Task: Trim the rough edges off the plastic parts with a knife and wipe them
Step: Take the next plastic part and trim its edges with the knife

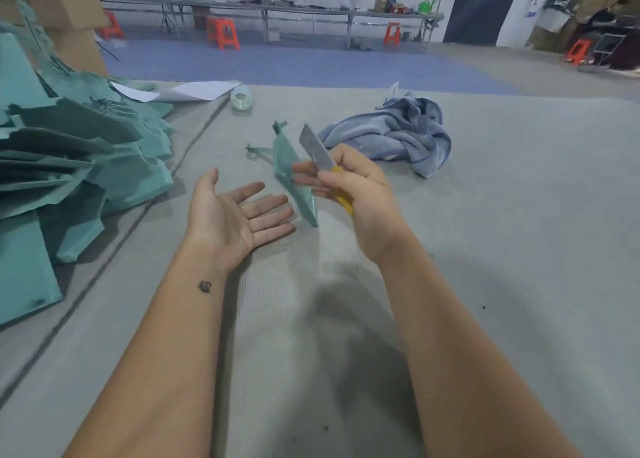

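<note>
The right hand (360, 187) is gripping the knife (325, 166), its fingers (304, 177) also pinching the green plastic part (294, 180) above the bench (485, 249); the left hand (239, 215) is lying flat, palm up. With the blade bared beside the loosely held part, it is risking a slip and a cut.

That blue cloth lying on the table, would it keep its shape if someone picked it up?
Probably not. The blue cloth lies crumpled in soft folds, so it would likely droop and hang. It looks plush, so probably light and easy to grip, not slippery.

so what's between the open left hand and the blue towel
In the head view, the right hand with the knife and the teal plastic part sit between the left hand and towel.
</note>
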Demonstrator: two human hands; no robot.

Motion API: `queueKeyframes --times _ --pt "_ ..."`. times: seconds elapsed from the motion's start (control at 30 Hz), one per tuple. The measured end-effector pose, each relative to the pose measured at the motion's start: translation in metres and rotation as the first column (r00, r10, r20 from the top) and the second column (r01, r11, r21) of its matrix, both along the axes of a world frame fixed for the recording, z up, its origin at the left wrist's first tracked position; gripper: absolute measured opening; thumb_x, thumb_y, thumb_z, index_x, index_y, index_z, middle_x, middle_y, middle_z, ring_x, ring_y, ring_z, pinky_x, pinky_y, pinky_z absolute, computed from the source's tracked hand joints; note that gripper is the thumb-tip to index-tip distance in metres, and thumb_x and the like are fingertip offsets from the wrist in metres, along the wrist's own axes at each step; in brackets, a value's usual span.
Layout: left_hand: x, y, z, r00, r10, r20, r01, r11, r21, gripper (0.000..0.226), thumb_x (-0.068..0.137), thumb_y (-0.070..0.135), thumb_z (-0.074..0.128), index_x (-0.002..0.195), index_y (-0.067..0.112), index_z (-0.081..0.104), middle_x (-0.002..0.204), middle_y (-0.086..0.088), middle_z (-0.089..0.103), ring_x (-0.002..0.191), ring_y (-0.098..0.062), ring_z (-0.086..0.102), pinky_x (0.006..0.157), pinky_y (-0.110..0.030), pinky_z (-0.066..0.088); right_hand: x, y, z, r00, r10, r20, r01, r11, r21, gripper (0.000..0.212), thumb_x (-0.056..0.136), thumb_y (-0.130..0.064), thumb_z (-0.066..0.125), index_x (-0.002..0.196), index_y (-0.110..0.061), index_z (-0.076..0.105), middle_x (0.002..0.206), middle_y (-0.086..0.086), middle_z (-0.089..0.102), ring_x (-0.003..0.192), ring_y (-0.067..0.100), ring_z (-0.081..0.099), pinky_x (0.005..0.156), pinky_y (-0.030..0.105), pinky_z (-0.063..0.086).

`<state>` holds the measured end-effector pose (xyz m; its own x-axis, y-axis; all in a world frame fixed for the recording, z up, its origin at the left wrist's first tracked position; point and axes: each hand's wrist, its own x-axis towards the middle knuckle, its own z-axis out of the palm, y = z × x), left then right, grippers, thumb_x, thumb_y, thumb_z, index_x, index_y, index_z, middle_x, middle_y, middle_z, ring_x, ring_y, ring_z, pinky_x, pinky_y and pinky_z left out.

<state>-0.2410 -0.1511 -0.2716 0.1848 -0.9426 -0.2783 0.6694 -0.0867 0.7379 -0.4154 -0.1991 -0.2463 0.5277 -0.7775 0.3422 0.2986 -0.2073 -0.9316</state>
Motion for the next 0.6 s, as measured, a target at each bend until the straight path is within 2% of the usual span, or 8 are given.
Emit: queueKeyframes --times 0.1,0.2,0.27,0.33,0.37,0.47,0.53,0.6 --pt "-0.002 0.002 0.002 0.997 -0.032 0.077 0.030 0.999 0.029 0.075 0.086 0.072 0.029 0.115 0.011 0.062 0.106 -0.019 0.071 0.093 -0.041 0.069 0.077 -0.055 0.056 0.005 0.002 -0.007 0.993 0.006 -0.116 0.003 0.997 0.082 0.024 0.090 -0.010 0.057 0.072 -0.026 0.056 0.087 0.007 0.074 0.074 0.019 0.069 0.068 0.027 0.049" --pt "-0.007 0.008 0.010 0.994 0.037 0.105 -0.047 0.994 0.099 0.055 0.084 0.063 0.047 0.092 0.016 0.074 0.090 -0.012 0.075 0.077 -0.032 0.073 0.064 -0.051 0.057 0.011 0.002 -0.018 0.956 -0.117 -0.269 0.125 0.992 0.013 0.015 0.096 -0.008 0.054 0.083 -0.015 0.050 0.065 0.005 0.063 0.046 0.008 0.049 0.050 0.024 0.039" --pt "-0.007 0.011 0.015 0.934 0.086 0.347 -0.161 0.967 0.196 0.029 0.084 0.043 0.059 0.084 0.016 0.071 0.081 -0.008 0.074 0.065 -0.025 0.071 0.057 -0.035 0.056 0.014 0.002 -0.022 0.931 -0.212 -0.298 0.216 0.976 -0.022 0.015 0.095 -0.009 0.055 0.082 -0.015 0.052 0.058 0.001 0.052 0.044 0.004 0.042 0.048 0.020 0.035" --pt "-0.001 0.012 0.013 0.803 0.033 0.596 -0.240 0.932 0.272 0.014 0.079 0.026 0.065 0.088 0.017 0.060 0.086 -0.009 0.068 0.069 -0.026 0.065 0.056 -0.031 0.052 0.014 0.000 -0.023 0.896 -0.312 -0.315 0.318 0.947 -0.033 0.018 0.093 -0.013 0.056 0.076 -0.018 0.051 0.056 -0.005 0.047 0.046 0.004 0.039 0.049 0.021 0.033" --pt "0.001 0.013 0.012 0.763 -0.017 0.646 -0.229 0.928 0.295 0.013 0.079 0.020 0.065 0.088 0.017 0.057 0.086 -0.009 0.066 0.069 -0.026 0.064 0.054 -0.030 0.051 0.014 -0.002 -0.023 0.874 -0.353 -0.333 0.363 0.931 -0.036 0.021 0.093 -0.018 0.056 0.073 -0.019 0.052 0.054 -0.009 0.045 0.045 0.003 0.038 0.050 0.021 0.033" --pt "0.002 0.013 0.007 0.775 -0.064 0.628 -0.131 0.957 0.260 0.010 0.084 0.007 0.064 0.088 0.015 0.060 0.074 -0.007 0.069 0.058 -0.020 0.066 0.041 -0.024 0.049 0.010 -0.007 -0.019 0.880 -0.358 -0.311 0.406 0.908 0.104 0.036 0.099 -0.041 0.042 0.080 -0.021 0.064 0.059 -0.009 0.046 0.049 0.005 0.038 0.056 0.025 0.031" --pt "-0.002 0.011 0.007 0.834 0.016 0.552 -0.128 0.978 0.164 0.010 0.090 0.007 0.060 0.087 0.016 0.062 0.074 -0.005 0.070 0.052 -0.014 0.068 0.042 -0.024 0.051 0.006 -0.009 -0.018 0.896 -0.361 -0.259 0.412 0.894 0.179 0.046 0.104 -0.043 0.031 0.087 -0.024 0.069 0.065 -0.006 0.046 0.055 0.007 0.038 0.061 0.025 0.031" --pt "-0.007 0.006 0.005 0.892 0.092 0.442 -0.145 0.985 0.089 0.011 0.098 0.017 0.053 0.093 0.022 0.060 0.085 -0.006 0.071 0.059 -0.020 0.071 0.048 -0.031 0.057 0.004 -0.009 -0.018 0.871 -0.404 -0.281 0.457 0.875 0.158 0.042 0.103 -0.038 0.034 0.085 -0.024 0.069 0.073 -0.006 0.045 0.062 0.007 0.039 0.065 0.024 0.032"
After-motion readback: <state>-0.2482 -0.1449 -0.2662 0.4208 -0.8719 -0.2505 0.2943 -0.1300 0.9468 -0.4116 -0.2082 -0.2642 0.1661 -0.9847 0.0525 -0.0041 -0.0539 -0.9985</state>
